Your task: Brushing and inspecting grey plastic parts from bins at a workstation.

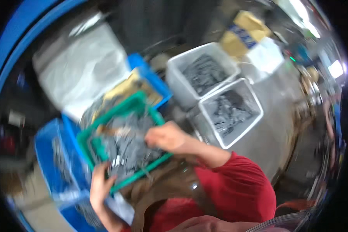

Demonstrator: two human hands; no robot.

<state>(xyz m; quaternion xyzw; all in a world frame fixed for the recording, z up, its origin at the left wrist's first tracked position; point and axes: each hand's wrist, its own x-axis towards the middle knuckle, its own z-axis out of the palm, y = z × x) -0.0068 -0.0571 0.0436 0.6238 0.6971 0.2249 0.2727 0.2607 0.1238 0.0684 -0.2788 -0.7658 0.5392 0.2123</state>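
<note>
A green plastic basket point(134, 178) stands tilted right in front of me, holding many flat grey pieces point(137, 145). Over its right side my right hand point(167, 137) is closed with the fingers curled down; what they hold, if anything, is hidden and smeared. At the near left corner of the basket is my left hand point(100, 183), its thumb and fingers apart beside the rim and the grey pieces. A small tan patch point(121, 131) shows among the pieces near the far side.
Blue bins point(52, 156) with grey pieces stand at the left, and a blue crate point(158, 91) lies behind the basket under a white sheet point(81, 65). Two white tubs point(181, 83) point(230, 141) of grey pieces stand to the right. Farther back is a yellow-brown sack point(243, 34).
</note>
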